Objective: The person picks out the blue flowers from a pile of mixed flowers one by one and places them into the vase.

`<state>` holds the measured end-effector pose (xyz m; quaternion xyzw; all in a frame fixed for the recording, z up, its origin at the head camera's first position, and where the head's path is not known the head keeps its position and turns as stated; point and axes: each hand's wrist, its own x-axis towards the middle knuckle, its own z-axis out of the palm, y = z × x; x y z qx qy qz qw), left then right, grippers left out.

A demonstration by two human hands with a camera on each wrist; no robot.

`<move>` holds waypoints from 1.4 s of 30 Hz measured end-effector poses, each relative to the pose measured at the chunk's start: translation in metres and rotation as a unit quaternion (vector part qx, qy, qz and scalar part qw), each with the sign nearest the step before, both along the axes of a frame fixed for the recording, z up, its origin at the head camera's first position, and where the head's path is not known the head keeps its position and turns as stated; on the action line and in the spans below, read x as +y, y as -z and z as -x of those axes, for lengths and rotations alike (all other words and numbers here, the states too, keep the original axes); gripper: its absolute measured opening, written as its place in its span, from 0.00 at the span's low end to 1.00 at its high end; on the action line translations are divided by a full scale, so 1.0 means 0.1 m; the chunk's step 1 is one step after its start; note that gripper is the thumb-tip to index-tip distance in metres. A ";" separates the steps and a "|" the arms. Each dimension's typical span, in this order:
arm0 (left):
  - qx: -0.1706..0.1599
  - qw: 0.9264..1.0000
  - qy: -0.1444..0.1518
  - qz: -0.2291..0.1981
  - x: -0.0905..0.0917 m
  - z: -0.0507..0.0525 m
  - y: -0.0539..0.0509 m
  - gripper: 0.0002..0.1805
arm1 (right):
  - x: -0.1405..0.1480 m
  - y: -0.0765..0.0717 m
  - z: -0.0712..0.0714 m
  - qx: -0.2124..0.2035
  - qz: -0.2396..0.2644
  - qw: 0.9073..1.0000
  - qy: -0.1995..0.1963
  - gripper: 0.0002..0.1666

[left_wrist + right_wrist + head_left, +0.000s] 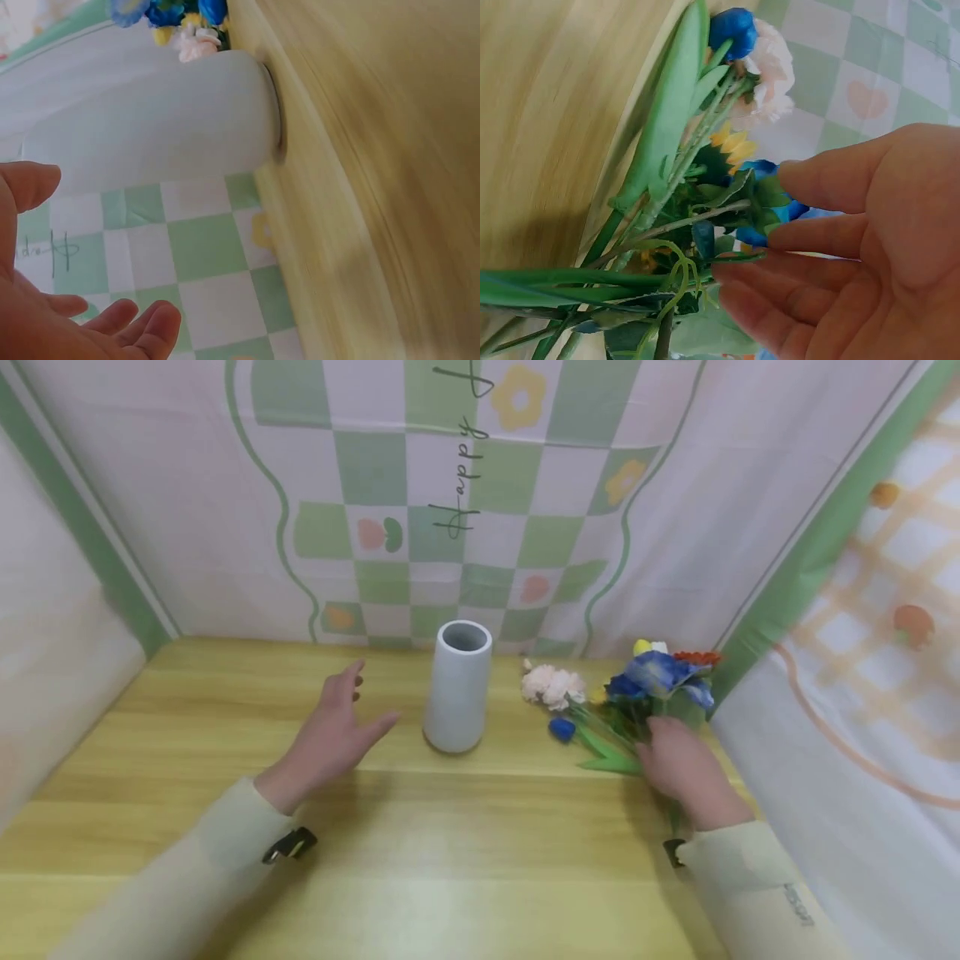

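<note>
A white vase (459, 697) stands upright on the wooden table, its top opening bare of stems. To its left, my left hand (324, 742) hovers with fingers and thumb spread, not touching it; the left wrist view also shows the hand (82, 307) apart from the vase (161, 124). Artificial flowers lie at the right: pale pink blossoms (553, 686), a blue bud (562, 729) and large blue petals (658, 673). My right hand (688, 770) is among them. In the right wrist view its extended fingers (825, 234) meet the green leaves (769, 196); whether they touch a stem is unclear.
A checkered cloth (435, 539) hangs behind the wooden table (420, 852). Pale cloth walls with green borders flank both sides, the right one (847, 693) close beside the flowers and right hand. Red and yellow blossoms lie by the blue petals.
</note>
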<state>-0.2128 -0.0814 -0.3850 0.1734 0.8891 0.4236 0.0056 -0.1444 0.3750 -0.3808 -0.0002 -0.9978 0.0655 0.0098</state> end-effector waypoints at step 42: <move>-0.018 0.999 -0.023 0.037 -0.40 -0.10 0.05 0.45 | 0.23 -0.32 0.33 0.198 0.107 0.974 0.028 0.15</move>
